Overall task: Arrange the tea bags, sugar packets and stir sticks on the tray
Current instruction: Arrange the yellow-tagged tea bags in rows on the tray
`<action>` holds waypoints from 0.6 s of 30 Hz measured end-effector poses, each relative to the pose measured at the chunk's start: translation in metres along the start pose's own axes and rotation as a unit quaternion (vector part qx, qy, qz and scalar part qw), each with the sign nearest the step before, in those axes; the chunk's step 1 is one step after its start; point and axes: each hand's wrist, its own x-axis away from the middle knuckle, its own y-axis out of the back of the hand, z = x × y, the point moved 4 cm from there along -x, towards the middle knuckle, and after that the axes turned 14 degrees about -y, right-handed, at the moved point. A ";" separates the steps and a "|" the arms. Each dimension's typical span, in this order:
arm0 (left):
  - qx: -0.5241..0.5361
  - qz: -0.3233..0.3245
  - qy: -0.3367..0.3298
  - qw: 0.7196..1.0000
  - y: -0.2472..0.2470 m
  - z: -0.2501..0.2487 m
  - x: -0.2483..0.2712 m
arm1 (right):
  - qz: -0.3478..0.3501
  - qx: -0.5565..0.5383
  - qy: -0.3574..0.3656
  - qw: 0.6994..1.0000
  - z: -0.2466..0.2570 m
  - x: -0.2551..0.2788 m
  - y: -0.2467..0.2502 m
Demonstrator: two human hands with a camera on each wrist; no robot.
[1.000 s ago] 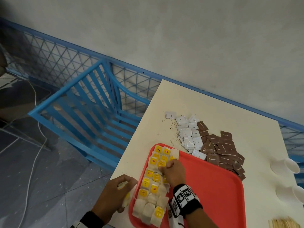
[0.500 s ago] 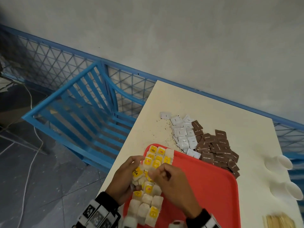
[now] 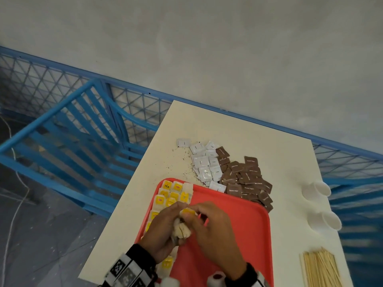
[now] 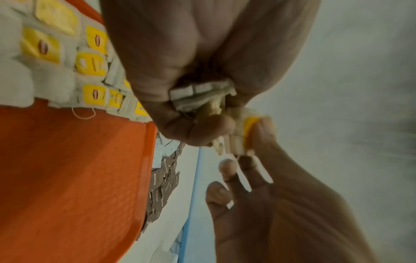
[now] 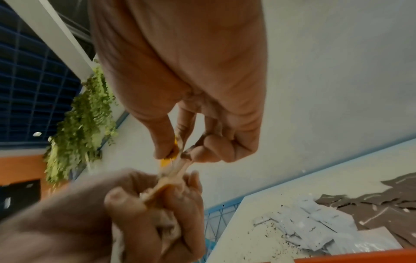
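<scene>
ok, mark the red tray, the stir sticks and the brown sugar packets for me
red tray [image 3: 244, 235]: head view, bare floor right of the hands.
stir sticks [image 3: 320, 270]: head view, middle of the bundle on the table.
brown sugar packets [image 3: 246, 177]: head view, middle of the pile.

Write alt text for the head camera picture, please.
Two hands, left hand and right hand, hold a bunch of tea bags above a red tray on a white table. Sugar packets lie beyond it.

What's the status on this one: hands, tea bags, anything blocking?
Left hand grips a bunch of tea bags; right hand pinches one bag's yellow tag. Tea bag rows fill the red tray left side. Sugar packets, stir sticks on table. Nothing blocking.
</scene>
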 end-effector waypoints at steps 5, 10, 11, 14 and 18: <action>-0.053 0.009 -0.014 0.998 -0.014 0.002 -0.002 | 0.051 -0.210 -0.059 0.975 -0.006 -0.001 0.056; -0.184 0.035 -0.115 0.976 -0.033 -0.026 -0.001 | 0.045 -0.106 -0.046 0.992 -0.017 -0.014 0.087; -0.207 0.050 -0.142 0.967 -0.041 -0.035 0.000 | 0.042 -0.074 -0.028 0.996 -0.016 -0.016 0.089; -0.283 0.090 -0.221 0.929 -0.057 -0.051 0.001 | 0.054 -0.059 0.016 0.997 -0.005 -0.019 0.091; -0.323 0.117 -0.236 0.909 -0.059 -0.057 0.002 | 0.027 -0.087 0.018 0.996 0.000 -0.025 0.089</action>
